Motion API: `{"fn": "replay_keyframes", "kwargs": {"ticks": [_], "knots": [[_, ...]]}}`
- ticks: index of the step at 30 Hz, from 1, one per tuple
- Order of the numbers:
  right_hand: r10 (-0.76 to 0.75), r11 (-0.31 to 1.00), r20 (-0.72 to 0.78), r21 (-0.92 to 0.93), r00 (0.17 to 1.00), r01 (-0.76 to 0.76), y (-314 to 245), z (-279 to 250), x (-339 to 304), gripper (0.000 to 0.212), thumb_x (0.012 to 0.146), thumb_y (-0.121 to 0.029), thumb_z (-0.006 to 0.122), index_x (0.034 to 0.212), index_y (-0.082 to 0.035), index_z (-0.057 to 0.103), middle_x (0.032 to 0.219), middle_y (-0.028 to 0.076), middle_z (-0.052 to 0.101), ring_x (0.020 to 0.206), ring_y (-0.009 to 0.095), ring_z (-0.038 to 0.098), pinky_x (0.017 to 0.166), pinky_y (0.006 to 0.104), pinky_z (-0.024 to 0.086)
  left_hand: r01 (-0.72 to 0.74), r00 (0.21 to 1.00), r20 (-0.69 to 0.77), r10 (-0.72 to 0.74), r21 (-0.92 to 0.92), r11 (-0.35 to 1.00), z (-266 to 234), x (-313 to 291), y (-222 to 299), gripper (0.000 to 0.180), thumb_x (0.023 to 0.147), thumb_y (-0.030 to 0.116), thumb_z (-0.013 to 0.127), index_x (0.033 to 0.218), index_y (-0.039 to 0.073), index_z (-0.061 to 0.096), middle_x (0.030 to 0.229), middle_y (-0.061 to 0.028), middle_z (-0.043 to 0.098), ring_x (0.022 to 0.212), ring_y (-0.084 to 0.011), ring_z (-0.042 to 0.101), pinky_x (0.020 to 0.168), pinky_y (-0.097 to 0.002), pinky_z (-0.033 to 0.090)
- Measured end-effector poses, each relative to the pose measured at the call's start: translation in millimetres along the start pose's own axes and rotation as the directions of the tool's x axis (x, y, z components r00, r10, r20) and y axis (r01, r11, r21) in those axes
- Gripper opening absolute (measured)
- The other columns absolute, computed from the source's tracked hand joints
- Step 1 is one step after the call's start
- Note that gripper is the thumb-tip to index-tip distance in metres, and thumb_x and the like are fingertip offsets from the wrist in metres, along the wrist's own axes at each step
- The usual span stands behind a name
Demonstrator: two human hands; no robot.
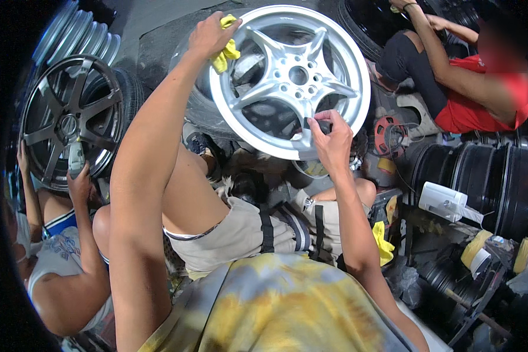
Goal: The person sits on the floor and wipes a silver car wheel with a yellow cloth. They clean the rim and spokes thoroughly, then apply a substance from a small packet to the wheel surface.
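Note:
A silver alloy wheel rim (362, 82) with several spokes stands tilted in front of me, its face toward me. My left hand (212, 36) is closed on a yellow cloth (224, 56) at the wheel's upper left edge. Down by the lowest spoke, my right hand (334, 141) pinches a small dark piece (323, 125) between thumb and fingers. What kind of piece it is cannot be made out. Behind the wheel lies a dark tyre (200, 108), partly hidden.
At left, a person holds a light-coloured tool (76, 157) against a dark spoked wheel (44, 136). A person in a red shirt (460, 108) sits at right. Black wheels (475, 182), a white container (443, 201), a red reel (389, 132) and a yellow cloth (383, 242) are on my right.

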State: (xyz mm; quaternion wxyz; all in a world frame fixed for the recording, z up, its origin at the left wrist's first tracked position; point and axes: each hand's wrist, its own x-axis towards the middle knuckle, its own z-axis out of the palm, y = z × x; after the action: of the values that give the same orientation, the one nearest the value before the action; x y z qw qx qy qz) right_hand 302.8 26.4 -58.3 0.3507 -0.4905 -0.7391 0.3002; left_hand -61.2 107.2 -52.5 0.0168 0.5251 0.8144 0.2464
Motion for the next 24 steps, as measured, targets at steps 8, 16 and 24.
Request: {"fn": "replay_keyframes", "kwargs": {"ticks": [8, 16, 24], "knots": [[-0.189, 0.977, -0.058, -0.11, 0.98, 0.181, 5.7, 27.5, 17.3, 0.018, 0.083, -0.006, 0.074, 0.085, 0.001, 0.058, 0.081, 0.017, 0.062, 0.073, 0.038, 0.062, 0.065, 0.0464, 0.047, 0.142, 0.987, -0.06, -0.148, -0.087, 0.986, 10.9, -6.5, 16.8, 0.071, 0.088, 0.07, 0.054, 0.116, 0.005, 0.066, 0.108, -0.0228, 0.07, 0.109, -0.0427, 0.065, 0.093, -0.0517, 0.049], [-0.148, 0.983, -0.053, -0.113, 0.988, 0.141, 4.1, 25.8, 9.8, 0.02, 0.082, -0.006, 0.075, 0.081, 0.001, 0.056, 0.079, 0.016, 0.061, 0.072, 0.038, 0.062, 0.063, 0.0459, 0.047, 0.176, 0.98, -0.087, -0.181, -0.068, 0.982, 11.5, -9.8, 19.8, 0.07, 0.088, 0.069, 0.054, 0.111, 0.005, 0.069, 0.106, -0.023, 0.071, 0.105, -0.0433, 0.066, 0.091, -0.0513, 0.05], [-0.121, 0.989, -0.012, -0.083, 0.993, 0.12, 5.6, 20.8, 5.0, 0.021, 0.082, -0.007, 0.076, 0.08, 0.001, 0.056, 0.078, 0.017, 0.062, 0.072, 0.037, 0.064, 0.063, 0.045, 0.047, 0.118, 0.932, -0.337, -0.13, -0.056, 0.991, 27.0, -15.1, 9.0, 0.052, 0.084, 0.05, 0.067, 0.099, 0.001, 0.072, 0.1, -0.0263, 0.07, 0.099, -0.0438, 0.067, 0.086, -0.0514, 0.053]]}}
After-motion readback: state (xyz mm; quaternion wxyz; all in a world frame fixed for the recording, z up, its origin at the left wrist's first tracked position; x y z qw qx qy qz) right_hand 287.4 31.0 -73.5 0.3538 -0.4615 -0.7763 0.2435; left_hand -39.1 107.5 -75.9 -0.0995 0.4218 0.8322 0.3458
